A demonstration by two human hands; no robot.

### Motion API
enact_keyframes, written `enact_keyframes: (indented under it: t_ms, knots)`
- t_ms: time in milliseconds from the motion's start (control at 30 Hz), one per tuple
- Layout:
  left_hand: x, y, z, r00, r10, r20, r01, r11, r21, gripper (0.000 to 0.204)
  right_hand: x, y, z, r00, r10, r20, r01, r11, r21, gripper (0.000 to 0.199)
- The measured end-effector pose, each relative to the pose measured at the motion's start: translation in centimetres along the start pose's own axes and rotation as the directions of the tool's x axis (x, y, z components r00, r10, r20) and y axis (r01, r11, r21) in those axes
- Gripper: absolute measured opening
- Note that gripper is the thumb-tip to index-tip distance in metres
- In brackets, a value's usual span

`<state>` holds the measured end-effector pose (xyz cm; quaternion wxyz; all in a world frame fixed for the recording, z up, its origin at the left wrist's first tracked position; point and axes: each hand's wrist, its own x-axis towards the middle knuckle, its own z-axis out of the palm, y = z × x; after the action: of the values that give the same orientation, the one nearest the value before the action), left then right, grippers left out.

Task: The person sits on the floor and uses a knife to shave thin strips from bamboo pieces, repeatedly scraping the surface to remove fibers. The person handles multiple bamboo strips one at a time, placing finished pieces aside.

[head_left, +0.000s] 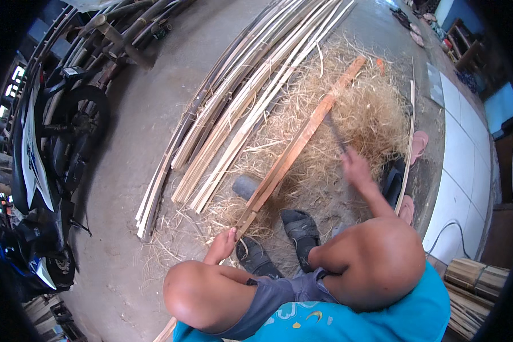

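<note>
We've got the left hand (222, 245) pinching the near end of the bamboo strip (299, 139), which runs away over the shavings pile (359, 108). Right hand (354, 166) fisted around the knife (335, 132), blade against the strip's middle.

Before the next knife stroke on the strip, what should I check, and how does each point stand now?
1. Left hand grips the strip at its near end: ok.
2. Right hand holds the knife: ok.
3. Blade on the strip: cannot tell, blurred.
4. Left hand apart from the blade: ok.
5. Sandals beside the strip, not under it: ok.
6. Shavings piled under the strip: not ok.
</note>
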<state>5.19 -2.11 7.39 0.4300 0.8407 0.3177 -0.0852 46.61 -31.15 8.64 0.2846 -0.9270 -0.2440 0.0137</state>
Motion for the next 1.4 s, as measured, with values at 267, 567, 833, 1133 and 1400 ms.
enact_keyframes:
  t_ms: [267, 567, 833, 1133, 1400]
  knots:
    - [-0.6, -0.1, 0.7, 0.998, -0.061, 0.035, 0.063, 0.997, -0.051, 0.058, -3.8, -5.7, 3.1, 0.889, -0.189, 0.418, 0.156, 0.981, 0.113, 0.04]
    - [-2.0, 1.7, -2.5, 0.81, -0.414, 0.415, 0.566, 0.735, -0.373, 0.057, -7.0, -9.4, 2.5, 0.75, -0.415, 0.515, 0.254, 0.9, 0.355, 0.04]
    - [-8.1, -5.7, -3.5, 0.837, -0.426, 0.344, 0.538, 0.756, -0.373, 0.043, -2.7, -5.7, 1.7, 0.83, -0.21, 0.517, 0.187, 0.978, 0.097, 0.043]
    - [-19.3, -22.5, -7.6, 0.886, -0.43, 0.173, 0.398, 0.898, 0.189, 0.035, -4.1, -2.7, 2.9, 0.875, -0.205, 0.438, 0.187, 0.979, 0.084, 0.046]
    - [-26.4, -21.3, 5.5, -0.021, -0.903, -0.428, 0.563, 0.343, -0.752, 0.071, -1.0, -0.7, 1.4, 0.66, -0.232, 0.715, 0.371, 0.928, -0.042, 0.04]
